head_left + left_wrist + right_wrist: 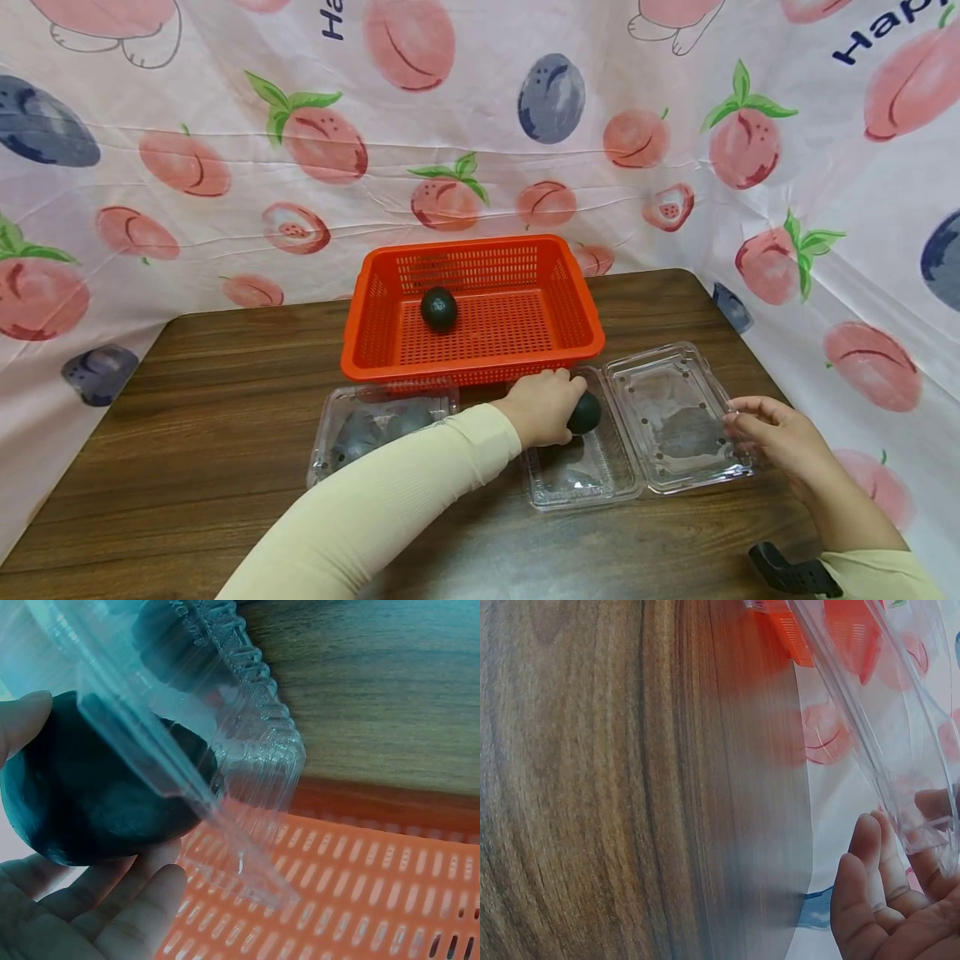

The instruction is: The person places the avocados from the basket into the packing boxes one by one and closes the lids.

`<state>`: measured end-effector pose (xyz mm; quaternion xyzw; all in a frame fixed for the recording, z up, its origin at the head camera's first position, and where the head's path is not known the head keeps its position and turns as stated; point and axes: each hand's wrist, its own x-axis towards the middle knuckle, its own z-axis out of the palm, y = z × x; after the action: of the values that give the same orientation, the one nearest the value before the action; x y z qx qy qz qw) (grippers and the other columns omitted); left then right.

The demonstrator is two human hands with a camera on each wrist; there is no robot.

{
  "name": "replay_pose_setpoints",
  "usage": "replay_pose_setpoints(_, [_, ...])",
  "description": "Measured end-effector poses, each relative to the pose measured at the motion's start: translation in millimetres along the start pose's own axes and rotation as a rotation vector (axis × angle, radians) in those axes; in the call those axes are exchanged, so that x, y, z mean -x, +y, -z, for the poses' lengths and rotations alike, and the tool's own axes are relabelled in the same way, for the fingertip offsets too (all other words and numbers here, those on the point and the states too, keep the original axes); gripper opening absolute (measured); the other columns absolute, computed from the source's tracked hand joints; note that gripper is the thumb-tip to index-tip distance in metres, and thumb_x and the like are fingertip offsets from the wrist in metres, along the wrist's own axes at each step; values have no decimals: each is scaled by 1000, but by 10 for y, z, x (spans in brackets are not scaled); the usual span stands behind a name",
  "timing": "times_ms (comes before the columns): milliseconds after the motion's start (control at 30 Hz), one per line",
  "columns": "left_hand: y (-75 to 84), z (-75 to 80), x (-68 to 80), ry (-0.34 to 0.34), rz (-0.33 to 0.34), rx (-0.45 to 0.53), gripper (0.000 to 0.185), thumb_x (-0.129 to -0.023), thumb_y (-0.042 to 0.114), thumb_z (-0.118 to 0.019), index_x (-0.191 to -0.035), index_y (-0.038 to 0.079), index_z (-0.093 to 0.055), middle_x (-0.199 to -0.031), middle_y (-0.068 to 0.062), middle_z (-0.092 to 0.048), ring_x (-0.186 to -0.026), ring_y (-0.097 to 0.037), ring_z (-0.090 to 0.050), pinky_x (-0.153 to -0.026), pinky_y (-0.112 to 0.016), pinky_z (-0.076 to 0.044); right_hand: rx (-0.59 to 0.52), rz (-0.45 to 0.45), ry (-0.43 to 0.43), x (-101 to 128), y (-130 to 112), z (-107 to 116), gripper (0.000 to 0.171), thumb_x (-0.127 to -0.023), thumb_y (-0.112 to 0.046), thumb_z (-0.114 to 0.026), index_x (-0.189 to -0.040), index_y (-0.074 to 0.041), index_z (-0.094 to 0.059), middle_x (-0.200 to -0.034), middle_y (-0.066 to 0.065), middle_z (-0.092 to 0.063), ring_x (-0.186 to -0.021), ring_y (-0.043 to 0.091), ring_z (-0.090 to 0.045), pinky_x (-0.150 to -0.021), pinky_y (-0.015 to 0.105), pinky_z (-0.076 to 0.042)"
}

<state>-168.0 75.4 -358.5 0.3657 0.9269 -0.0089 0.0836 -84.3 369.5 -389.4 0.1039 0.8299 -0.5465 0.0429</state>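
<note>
My left hand (536, 408) grips a dark avocado (585, 413), thumb on one side and fingers on the other, over the base (618, 475) of an open clear plastic clamshell. The left wrist view shows that avocado (82, 787) partly behind a clear plastic edge. A darker shape (180, 645) appears through the plastic; whether it is a second avocado I cannot tell. At the right, the thumb and fingers of my right hand (780, 437) pinch the outer edge of the clamshell's lid (667, 392), which is folded out beside the base.
Behind the clamshell stands an orange-red perforated basket (472, 367) with one avocado (438, 310) inside. Left of my forearm, another clear clamshell (330, 408) has dark rounded shapes in it. A fruit-print cloth (480, 108) hangs around the wooden table (187, 467).
</note>
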Motion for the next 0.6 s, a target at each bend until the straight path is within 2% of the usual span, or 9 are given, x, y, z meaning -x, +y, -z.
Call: replay_pose_setpoints(600, [18, -80, -88, 22, 18, -30, 52, -74, 35, -82, -115, 11, -59, -101, -7, -62, -89, -21, -62, -72, -34, -55, 32, -1, -6, -34, 24, 28, 19, -96, -14, -55, -110, 0, -54, -81, -17, -63, -75, 1, -62, -65, 25, -52])
